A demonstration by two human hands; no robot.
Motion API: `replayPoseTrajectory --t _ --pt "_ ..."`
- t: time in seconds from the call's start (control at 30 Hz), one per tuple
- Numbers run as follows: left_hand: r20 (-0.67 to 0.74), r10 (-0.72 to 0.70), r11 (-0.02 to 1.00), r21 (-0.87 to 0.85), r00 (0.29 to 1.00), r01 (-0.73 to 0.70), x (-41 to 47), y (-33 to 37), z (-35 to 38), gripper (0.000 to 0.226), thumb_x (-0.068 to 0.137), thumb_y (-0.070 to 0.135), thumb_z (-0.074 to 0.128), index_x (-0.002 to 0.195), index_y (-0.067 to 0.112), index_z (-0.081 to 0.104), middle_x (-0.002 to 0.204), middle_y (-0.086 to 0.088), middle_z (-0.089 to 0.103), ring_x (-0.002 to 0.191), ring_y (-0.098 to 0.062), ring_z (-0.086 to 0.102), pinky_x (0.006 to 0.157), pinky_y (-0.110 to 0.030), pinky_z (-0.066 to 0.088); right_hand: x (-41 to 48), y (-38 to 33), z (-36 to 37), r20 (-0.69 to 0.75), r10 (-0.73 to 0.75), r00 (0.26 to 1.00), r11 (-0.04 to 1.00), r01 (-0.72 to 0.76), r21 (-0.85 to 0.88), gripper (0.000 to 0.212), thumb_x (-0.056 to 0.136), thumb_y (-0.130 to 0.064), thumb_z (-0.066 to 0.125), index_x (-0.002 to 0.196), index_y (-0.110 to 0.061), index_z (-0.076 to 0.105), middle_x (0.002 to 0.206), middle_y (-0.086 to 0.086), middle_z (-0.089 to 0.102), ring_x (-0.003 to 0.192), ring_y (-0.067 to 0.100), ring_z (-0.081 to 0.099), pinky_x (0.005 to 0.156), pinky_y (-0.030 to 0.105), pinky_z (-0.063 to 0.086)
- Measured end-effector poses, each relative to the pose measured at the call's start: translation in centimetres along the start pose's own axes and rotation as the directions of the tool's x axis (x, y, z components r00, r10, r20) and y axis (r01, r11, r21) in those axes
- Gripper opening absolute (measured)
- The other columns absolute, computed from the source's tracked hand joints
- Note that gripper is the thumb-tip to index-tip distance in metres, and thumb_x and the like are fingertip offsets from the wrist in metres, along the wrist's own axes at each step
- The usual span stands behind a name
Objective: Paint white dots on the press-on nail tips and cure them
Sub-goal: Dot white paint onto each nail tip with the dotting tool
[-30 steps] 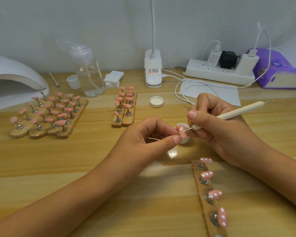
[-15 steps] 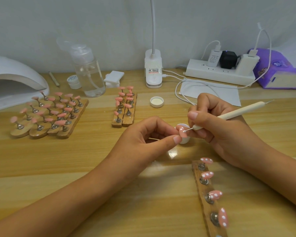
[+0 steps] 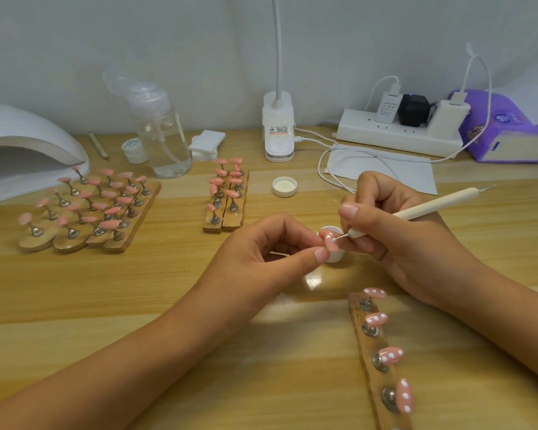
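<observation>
the left hand (image 3: 261, 252) pinches a pink nail tip (image 3: 331, 240) between thumb and fingers, over a small white pot (image 3: 336, 254) on the table (image 3: 137, 290). the right hand (image 3: 395, 231) grips a dotting pen (image 3: 416, 212), its metal point touching the tip. a wooden strip (image 3: 373, 361) of dotted tips lies nearer.

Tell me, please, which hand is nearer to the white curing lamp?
Left. The left hand is right of the curing lamp, pinching a pink nail tip at mid-table; the right hand, gripping the dotting tool, lies farther right, beyond the left.
</observation>
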State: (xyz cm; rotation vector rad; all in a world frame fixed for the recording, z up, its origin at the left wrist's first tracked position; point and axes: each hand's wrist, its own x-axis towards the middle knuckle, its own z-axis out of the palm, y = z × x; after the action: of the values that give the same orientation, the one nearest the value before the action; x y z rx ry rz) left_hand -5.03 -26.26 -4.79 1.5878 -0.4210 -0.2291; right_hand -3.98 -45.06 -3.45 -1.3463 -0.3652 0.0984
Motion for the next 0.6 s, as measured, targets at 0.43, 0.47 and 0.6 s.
replayPoseTrajectory --t 0.43,0.47,0.6 --pt "-0.006 -0.007 1.0 0.015 1.0 0.007 -0.07 0.24 0.04 0.003 0.077 0.025 0.074 0.08 0.027 0.073 0.087 0.005 0.073 0.081 -0.008 0.064 0.072 -0.017 0.051 0.09 -0.06 0.02 -0.035 0.011 0.999 0.998 -0.009 0.055 0.024 0.078 -0.02 0.067 0.061 -0.021 0.051 0.053 0.0 0.045 0.051 0.008 0.042 0.063 0.024 0.054" --pt "-0.006 -0.006 1.0 0.015 1.0 0.006 -0.06 0.26 0.04 0.003 0.077 0.025 0.073 0.08 0.026 0.073 0.088 0.005 0.074 0.082 -0.009 0.065 0.073 -0.017 0.051 0.09 -0.08 -0.02 -0.029 0.015 0.999 0.998 -0.013 0.059 0.025 0.079 -0.022 0.07 0.061 -0.021 0.051 0.054 -0.001 0.045 0.052 0.009 0.042 0.064 0.025 0.055" --pt "-0.003 -0.023 1.0 0.008 1.0 0.023 -0.07 0.33 0.08 0.008 0.078 0.023 0.072 0.084 0.019 0.075 0.097 0.002 0.075 0.097 -0.023 0.068 0.087 -0.03 0.053 0.04 -0.11 -0.18 0.031 0.013 0.999 0.997 -0.015 0.079 0.034 0.073 -0.04 0.078 0.065 -0.02 0.051 0.056 -0.002 0.047 0.053 0.011 0.043 0.073 0.033 0.056"
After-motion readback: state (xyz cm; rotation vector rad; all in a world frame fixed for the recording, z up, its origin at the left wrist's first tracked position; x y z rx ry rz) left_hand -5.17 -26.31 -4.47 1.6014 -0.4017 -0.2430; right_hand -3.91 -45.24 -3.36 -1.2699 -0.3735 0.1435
